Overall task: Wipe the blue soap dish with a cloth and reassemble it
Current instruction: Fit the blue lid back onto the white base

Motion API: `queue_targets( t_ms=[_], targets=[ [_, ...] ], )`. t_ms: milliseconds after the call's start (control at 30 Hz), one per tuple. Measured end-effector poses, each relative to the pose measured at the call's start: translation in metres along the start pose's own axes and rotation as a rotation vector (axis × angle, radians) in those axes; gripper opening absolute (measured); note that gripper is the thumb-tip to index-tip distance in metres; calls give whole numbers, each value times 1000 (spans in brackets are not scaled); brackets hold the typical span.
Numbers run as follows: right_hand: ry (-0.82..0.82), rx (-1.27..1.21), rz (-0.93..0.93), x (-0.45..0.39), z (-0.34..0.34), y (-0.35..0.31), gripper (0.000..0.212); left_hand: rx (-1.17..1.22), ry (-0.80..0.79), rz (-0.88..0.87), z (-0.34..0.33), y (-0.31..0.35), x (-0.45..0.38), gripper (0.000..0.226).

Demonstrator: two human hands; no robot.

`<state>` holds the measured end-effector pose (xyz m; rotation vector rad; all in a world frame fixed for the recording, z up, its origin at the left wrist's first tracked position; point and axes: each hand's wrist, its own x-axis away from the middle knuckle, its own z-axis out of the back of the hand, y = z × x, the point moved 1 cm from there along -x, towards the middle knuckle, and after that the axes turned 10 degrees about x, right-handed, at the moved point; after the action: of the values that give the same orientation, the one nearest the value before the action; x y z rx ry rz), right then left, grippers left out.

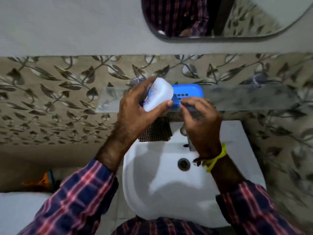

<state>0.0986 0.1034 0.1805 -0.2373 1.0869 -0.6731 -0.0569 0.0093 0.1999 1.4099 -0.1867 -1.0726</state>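
Your left hand (pixel 135 100) grips the white lid (pixel 158 94) at nine o'clock of the blue soap dish (pixel 188 92), your right hand (pixel 199 119) hovering loosely curled, holding nothing.

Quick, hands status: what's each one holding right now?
Left hand: grips the translucent white lid.
Right hand: fingers curled at the near edge of the blue soap dish; a firm grip cannot be told.

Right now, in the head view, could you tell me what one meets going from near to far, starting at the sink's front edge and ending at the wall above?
white sink → drain → checked cloth → glass shelf with the blue soap dish → mirror
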Motion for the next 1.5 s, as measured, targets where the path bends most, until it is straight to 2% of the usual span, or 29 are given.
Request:
queue_targets(
  t_ms=[167,333,433,600,700,800,867,1033,1267,1500],
  targets=[
    [-158,27,7,-39,17,30,24,-102,-138,-92,-33,5,-26,75],
    [-610,67,-35,-66,23,55,67,-198,-204,-150,-45,9,-34,78],
    [-753,56,-37,-68,21,64,74,-210,-190,-149,-42,15,-37,78],
    [-602,-128,-55,-62,23,67,58,-15,-104,-13,-33,23,-39,55],
    [-476,-456,-171,-52,32,64,57,116,-61,49,-26,36,-39,45],
    [-379,-798,-308,-41,40,48,54,159,-121,85,-36,52,-32,44],
    [-329,-890,-357,-37,41,37,50,182,-175,135,-47,59,-23,46],
    [-196,-915,-397,-25,38,21,39,369,-204,338,-60,72,7,47],
    [-52,-895,-467,-14,35,10,39,325,-203,367,-71,81,25,33],
    [32,-846,-546,-6,30,1,43,335,-247,392,-80,73,33,48]
  ],
)
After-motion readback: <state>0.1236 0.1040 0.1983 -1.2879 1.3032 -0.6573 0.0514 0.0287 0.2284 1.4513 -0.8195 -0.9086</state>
